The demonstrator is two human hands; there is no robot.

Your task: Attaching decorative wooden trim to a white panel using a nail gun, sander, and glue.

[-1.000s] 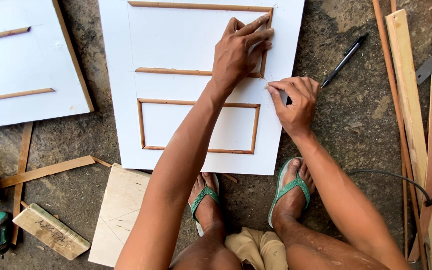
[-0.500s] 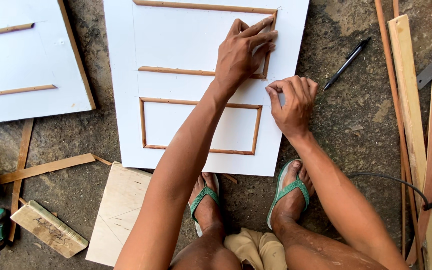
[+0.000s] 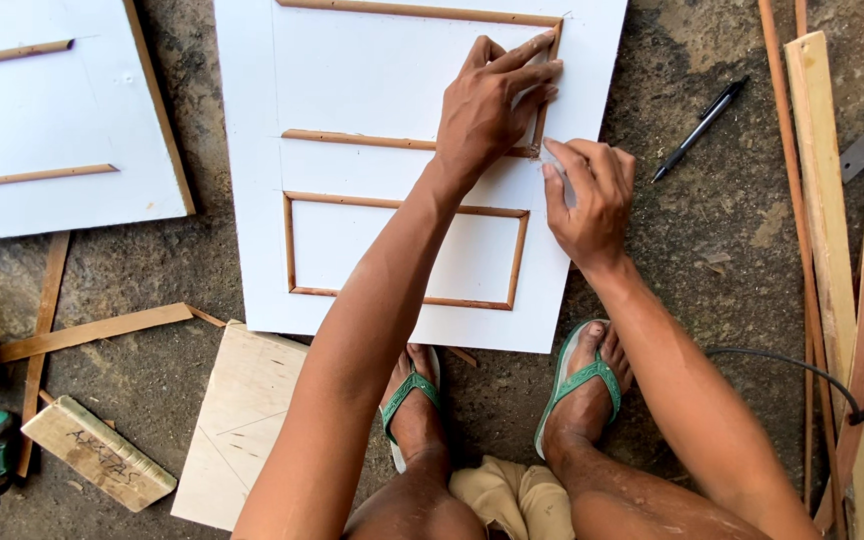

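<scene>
Rough concrete floor, white panel (image 3: pixel 372 90) lying flat. Your left hand (image 3: pixel 492 100) presses flat, fingers spread, on the thin wood trim strip (image 3: pixel 544 95) at the panel's right edge. Your right hand (image 3: pixel 587 195) pinches something small, possibly sandpaper, mostly hidden.

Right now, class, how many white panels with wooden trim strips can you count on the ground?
2. One white panel lies under both hands, left hand and right hand. The other white panel lies at upper left, cut off by the frame edge.
</scene>
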